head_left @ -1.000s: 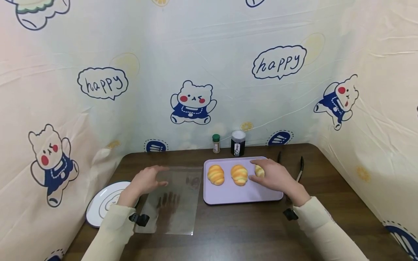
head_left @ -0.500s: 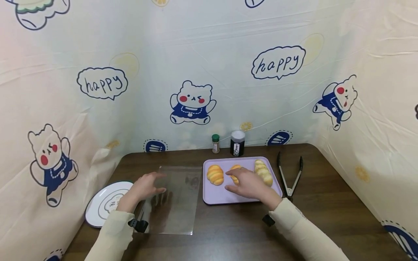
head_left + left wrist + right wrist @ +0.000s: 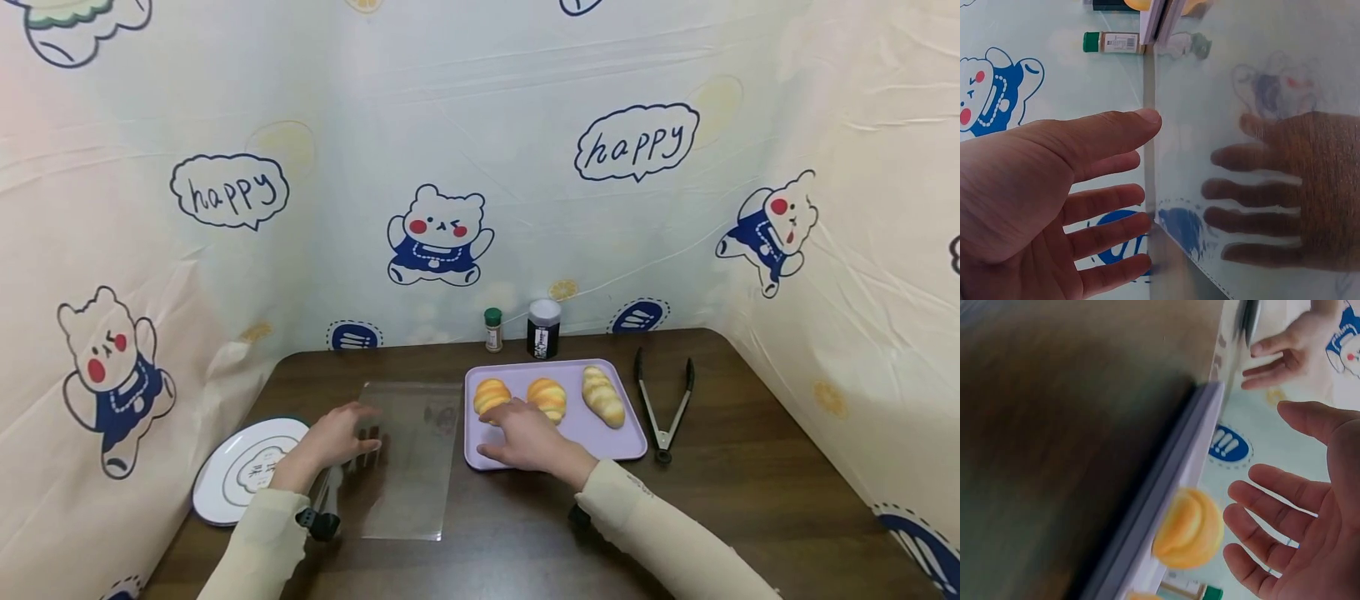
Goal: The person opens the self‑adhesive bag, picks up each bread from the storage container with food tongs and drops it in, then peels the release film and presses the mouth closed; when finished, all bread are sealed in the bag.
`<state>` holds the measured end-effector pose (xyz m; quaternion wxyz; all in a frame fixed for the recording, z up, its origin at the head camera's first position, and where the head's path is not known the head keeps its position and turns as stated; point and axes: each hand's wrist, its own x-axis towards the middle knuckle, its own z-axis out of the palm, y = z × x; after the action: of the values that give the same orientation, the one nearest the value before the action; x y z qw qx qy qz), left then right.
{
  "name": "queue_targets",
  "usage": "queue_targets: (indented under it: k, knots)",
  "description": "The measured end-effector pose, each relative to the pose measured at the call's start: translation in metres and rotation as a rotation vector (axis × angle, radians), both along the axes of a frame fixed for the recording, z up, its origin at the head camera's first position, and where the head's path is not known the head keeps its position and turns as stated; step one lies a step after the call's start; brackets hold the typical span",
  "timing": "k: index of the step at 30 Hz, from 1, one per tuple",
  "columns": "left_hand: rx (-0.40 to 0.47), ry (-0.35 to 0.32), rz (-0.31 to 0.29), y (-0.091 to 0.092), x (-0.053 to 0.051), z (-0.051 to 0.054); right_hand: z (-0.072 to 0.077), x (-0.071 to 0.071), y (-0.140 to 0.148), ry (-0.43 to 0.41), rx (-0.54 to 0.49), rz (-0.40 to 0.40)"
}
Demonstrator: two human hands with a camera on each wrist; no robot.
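Note:
The left hand [image 3: 330,440] hovers with parted fingers over the left edge of a clear plastic sheet or bag [image 3: 412,467]; its reflection shows in the sheet in the left wrist view. The right hand [image 3: 531,440], fingers spread and holding nothing, is above the lower left part of a lilac tray [image 3: 600,446]. On the tray lie two round orange-yellow rolls, the left one [image 3: 491,395] partly covered by the fingers and the middle one [image 3: 547,396] just behind the hand. A longer pale roll [image 3: 602,397] lies at the right. In the right wrist view a roll [image 3: 1190,528] stands beyond the fingertips.
A white plate [image 3: 225,475] sits at the left edge, with a thin metallic thing [image 3: 330,492] partly behind the left wrist. Black-tipped tongs [image 3: 663,433] lie right of the tray. A green-capped bottle [image 3: 492,331] and a dark jar [image 3: 543,331] stand behind it.
The right hand has moved left across the tray, from the pale roll to the left roll, uncovering the pale roll and the tongs. The left hand has shifted slightly down and left.

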<state>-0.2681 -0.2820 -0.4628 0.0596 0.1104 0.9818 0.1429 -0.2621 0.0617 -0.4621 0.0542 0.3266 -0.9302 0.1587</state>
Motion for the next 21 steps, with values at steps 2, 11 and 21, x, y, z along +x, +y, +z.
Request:
queue_targets:
  k: [2,11,21]
  knots:
    - [0.002,-0.004,-0.001,0.000,0.001,0.000,-0.003,0.001,-0.008,0.013,0.017,0.012]
    - [-0.007,-0.039,0.005,-0.001,0.000,-0.004,-0.017,-0.001,-0.036,0.108,0.105,0.053]
    - [-0.055,-0.064,0.028,-0.005,-0.008,-0.012,-0.021,-0.002,-0.058,0.091,0.266,0.015]
